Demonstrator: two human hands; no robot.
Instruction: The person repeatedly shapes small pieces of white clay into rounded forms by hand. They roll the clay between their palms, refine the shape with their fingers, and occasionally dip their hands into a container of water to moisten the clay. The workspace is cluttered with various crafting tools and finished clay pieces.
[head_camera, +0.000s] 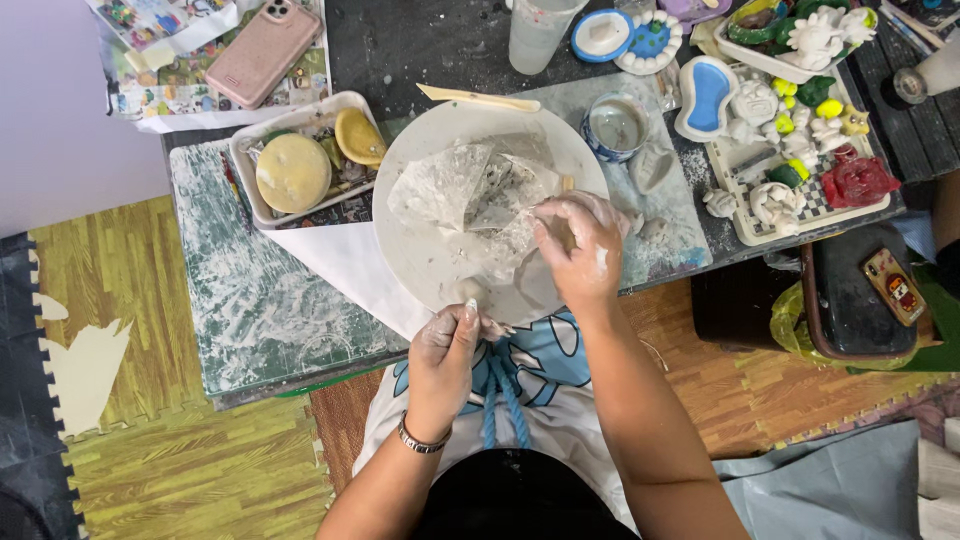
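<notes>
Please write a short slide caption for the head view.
Clay-dusted left hand and right hand work at a round white plate.

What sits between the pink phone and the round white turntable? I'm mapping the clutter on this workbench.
In the head view, a white tray holding a round yellow sponge lies between the pink phone and the white turntable.

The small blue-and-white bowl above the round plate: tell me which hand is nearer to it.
Right. The right hand works on the round plate just below the blue-and-white bowl; the left hand sits at the plate's near edge, farther away.
</notes>
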